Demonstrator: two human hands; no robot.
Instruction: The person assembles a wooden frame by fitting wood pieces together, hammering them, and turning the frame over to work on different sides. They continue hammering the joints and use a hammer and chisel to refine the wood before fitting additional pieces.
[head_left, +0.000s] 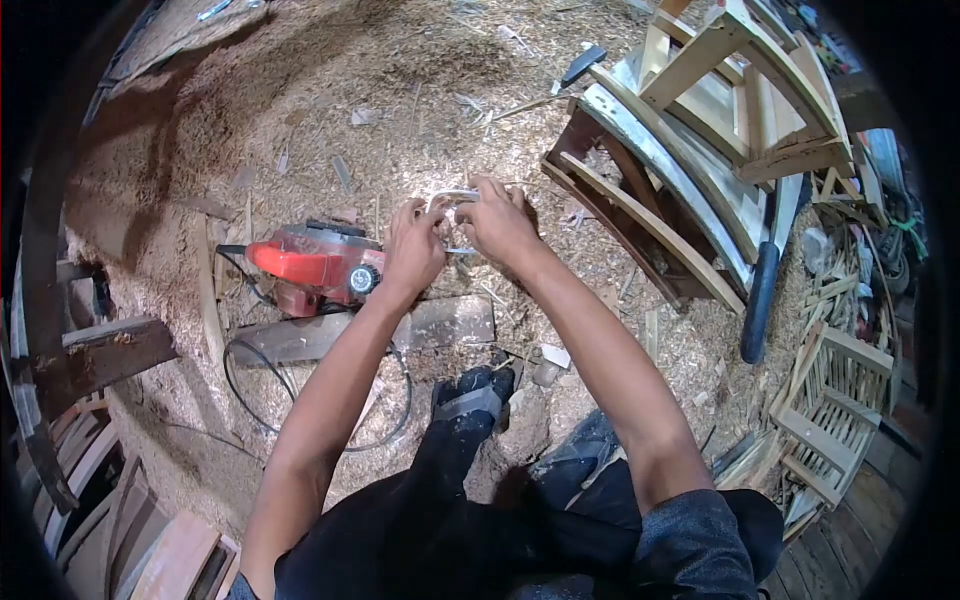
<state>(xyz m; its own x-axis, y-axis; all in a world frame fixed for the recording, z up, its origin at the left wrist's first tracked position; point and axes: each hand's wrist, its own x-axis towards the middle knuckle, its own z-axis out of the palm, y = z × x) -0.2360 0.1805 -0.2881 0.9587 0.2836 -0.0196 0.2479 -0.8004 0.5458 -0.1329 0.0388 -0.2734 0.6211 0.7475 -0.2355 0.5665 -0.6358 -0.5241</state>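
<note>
My left hand [415, 245] and my right hand [496, 224] are close together over the shavings, fingers bent. Between them they grip a thin, pale curved strip [457, 193]; its exact kind is too small to tell, and the fingers hide part of it. Just left of my left hand lies a red electric planer [300, 265] with a black dial and a dark cord [405, 410]. A wooden board [455, 322] lies on the ground below the planer, nearer my body.
Wood shavings [400, 110] cover the ground. Curved wooden frames [690, 150] stand at the right, with a hammer [583, 66] beside them and a dark-handled saw [762, 300] leaning there. Slatted wooden pieces [835, 400] lie lower right. Timber [120, 355] is at the left.
</note>
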